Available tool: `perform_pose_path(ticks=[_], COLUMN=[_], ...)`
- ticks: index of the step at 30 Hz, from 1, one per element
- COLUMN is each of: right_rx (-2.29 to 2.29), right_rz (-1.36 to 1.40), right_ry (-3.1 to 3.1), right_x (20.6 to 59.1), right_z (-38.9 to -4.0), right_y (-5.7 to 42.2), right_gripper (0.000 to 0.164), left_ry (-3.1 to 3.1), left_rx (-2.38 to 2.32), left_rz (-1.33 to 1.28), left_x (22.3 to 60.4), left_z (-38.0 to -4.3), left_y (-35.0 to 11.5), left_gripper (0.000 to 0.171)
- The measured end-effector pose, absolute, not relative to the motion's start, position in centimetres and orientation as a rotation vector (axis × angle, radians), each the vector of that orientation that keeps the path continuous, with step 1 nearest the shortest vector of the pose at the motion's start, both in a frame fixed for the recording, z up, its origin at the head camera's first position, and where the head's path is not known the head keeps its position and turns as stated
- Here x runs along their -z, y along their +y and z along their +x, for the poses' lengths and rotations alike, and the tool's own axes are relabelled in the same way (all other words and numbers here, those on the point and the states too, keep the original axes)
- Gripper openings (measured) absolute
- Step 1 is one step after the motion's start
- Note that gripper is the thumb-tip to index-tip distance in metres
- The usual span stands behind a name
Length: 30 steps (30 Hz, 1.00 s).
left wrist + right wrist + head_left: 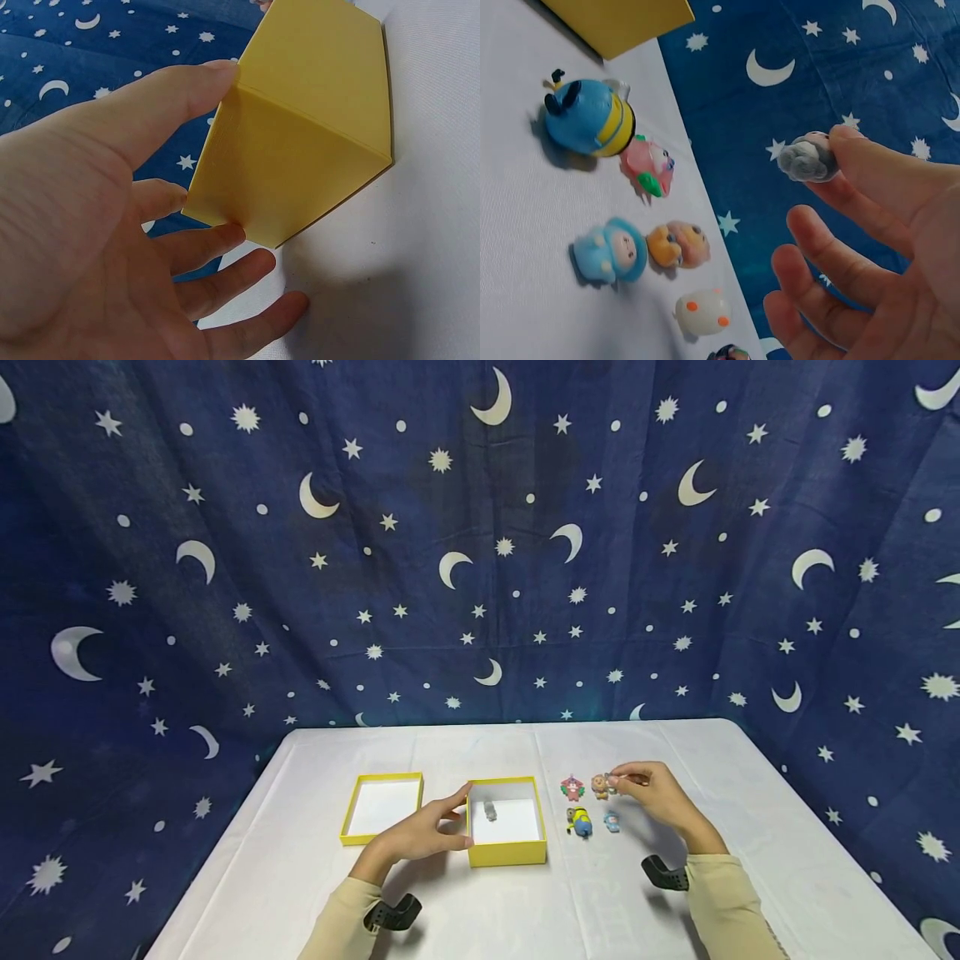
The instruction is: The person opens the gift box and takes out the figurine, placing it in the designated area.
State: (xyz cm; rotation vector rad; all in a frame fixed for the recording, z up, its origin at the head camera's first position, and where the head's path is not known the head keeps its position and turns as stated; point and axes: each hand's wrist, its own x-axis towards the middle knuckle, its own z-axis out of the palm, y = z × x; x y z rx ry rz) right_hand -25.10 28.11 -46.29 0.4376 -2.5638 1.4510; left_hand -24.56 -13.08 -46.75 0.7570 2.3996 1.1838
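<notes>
My left hand (420,832) spans the left side of an open yellow box (507,855); its thumb and fingertips touch the box's edge and wall. In the left wrist view those fingers are mostly straight and spread. Inside the box lies a small grey figurine (490,811). My right hand (654,789) pinches a small grey-haired figurine (810,157) between thumb and forefinger, raised above the table; the other fingers are loosely bent. Near it stand a tan figurine (599,786), a pink figurine with green parts (572,787), a Minion figurine (580,822) and a light-blue hooded figurine (612,822).
The yellow-rimmed lid (382,806) lies with its white inside up, left of the box. A white orange-spotted figurine (703,312) and a partly cut-off dark one (730,352) show in the right wrist view. A starry curtain (480,543) hangs behind the white table (480,910).
</notes>
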Motion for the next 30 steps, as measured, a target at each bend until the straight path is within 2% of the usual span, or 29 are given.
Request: perform_pose_path(ticks=[21,30], right_rx=[-1.397,-1.256], right_rz=[0.401,0.249], right_ry=[-2.795,-2.906], right_x=[47.0,47.1], right_z=[-24.2,-24.4], right_y=[30.3,30.7], right_gripper=[0.022,0.02], left_ry=[2.393,2.391], left_rx=[-1.189,-1.193], left_rz=[0.744,0.754], left_x=[46.8,46.7], left_z=[-24.5,-24.5], left_y=[-13.1,-13.0], left_gripper=[0.088,0.087])
